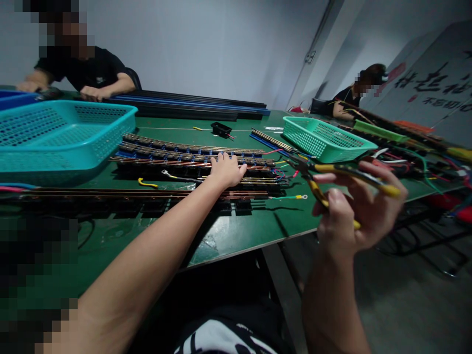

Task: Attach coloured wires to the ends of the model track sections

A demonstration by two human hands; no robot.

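Observation:
My left hand (pixel 225 169) lies across a bundle of long conductor rails (pixel 158 150), with copper-coloured strips and blue and black supports. Its fingers are spread over the top strips and the thumb points right. In the air past the bundle's right end, my right hand (pixel 356 221) holds pliers (pixel 342 171) with yellow-and-black handles. The jaws point left, toward loose wire ends, and the handles are spread apart. Nearer me lies another rail (pixel 99 193), with a green wire (pixel 283 197) ending in a ring lug beyond its right end. A black wire with a ring lug (pixel 166 174) sits between the rails.
A turquoise basket (pixel 106 142) stands at left, a green basket (pixel 324 140) at right. Small black box (pixel 221 129) and a yellow sleeved wire (pixel 147 183) lie on the green table (pixel 254 228). Dark bars (pixel 191 105) lie behind. Two people sit at the far side.

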